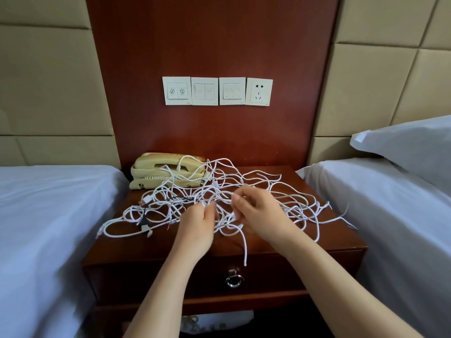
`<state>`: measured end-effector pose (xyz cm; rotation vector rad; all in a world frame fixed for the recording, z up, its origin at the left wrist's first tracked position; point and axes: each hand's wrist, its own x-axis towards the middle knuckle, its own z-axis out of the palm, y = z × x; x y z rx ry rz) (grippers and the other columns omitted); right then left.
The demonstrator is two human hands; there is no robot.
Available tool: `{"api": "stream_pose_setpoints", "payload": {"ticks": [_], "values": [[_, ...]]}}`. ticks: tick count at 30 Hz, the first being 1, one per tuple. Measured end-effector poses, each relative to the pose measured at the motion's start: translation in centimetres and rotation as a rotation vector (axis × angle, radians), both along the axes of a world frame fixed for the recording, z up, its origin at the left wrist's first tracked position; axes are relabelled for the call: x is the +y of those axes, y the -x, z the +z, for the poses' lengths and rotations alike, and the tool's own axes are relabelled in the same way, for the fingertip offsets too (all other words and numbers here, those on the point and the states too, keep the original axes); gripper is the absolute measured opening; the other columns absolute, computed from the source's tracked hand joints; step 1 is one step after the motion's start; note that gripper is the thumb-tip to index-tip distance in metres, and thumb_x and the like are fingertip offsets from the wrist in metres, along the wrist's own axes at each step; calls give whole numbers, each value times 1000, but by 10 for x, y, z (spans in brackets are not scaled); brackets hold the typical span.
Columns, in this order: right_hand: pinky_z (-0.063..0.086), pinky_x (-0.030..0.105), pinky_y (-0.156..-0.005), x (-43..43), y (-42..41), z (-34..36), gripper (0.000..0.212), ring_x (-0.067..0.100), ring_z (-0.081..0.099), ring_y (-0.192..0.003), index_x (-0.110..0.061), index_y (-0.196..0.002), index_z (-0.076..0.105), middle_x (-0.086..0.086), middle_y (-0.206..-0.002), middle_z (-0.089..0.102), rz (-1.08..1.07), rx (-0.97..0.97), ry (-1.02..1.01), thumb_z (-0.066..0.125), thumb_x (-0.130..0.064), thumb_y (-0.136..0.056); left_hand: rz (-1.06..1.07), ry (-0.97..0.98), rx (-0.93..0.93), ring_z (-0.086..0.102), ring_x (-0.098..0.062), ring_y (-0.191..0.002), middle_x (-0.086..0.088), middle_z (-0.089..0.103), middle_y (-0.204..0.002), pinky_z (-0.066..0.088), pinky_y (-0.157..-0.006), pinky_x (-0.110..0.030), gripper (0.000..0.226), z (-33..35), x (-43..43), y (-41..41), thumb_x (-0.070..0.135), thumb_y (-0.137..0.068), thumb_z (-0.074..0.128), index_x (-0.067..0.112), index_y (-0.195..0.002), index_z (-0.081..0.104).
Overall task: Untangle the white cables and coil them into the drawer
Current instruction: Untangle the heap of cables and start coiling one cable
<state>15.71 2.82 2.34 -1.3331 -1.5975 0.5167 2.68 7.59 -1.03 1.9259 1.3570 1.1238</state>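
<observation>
Picking at the tangle of thin white cables (220, 189) spread over the dark red-brown wooden desk (317, 240), centre of frame.
My left hand (197, 223) and right hand (258, 213) both have fingers curled in, each pinching strands mid-heap. The cables look light, limp and smooth, likely to snag at loops. Best hold, I'd say, is a free end like the one dangling over the front edge above the shut wooden drawer (146, 281). A few strands drape over the beige plastic telephone (168, 172), left of centre.
</observation>
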Motion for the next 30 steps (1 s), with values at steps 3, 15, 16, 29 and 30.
{"api": "stream_pose_setpoints", "payload": {"ticks": [3,15,16,29,30], "values": [[24,15,-45,4,-6,2,27,3,33,-43,-10,-68,57,-11,-47,38,-70,-55,-137,51,-13,-95,-220,241,-276,33,-13,-39,5,32,-42,30,-45,-25,44,6,-7,-1,31,-100,39,6,-63,46],[27,19,-49,16,-14,-16,33,6,35,-44,-23,-60,60,-4,-48,48,-31,-259,59,56,-22,-93,-635,746,-979,25,-4,-33,6,27,-42,25,-36,-17,49,19,-19,8,34,-101,28,11,-60,43],[28,18,-51,16,-11,-18,36,5,38,-46,-25,-56,58,-5,-49,51,-9,-287,78,56,-19,-92,-636,753,-1014,26,-4,-34,6,28,-43,26,-37,-17,49,19,-19,8,35,-101,27,11,-62,43],[39,31,-66,-13,7,-6,35,18,45,-69,-22,-63,42,-6,-65,43,186,-880,188,46,-30,-96,-342,694,-1103,40,-9,-39,2,40,-46,39,-45,-21,43,17,-9,-3,37,-102,26,8,-77,46],[39,31,-66,-15,8,-4,38,17,44,-67,-24,-59,39,-6,-62,42,204,-871,188,47,-31,-95,-294,679,-1061,41,-9,-39,2,42,-46,40,-42,-20,43,16,-7,-4,37,-102,27,8,-78,47]]}}
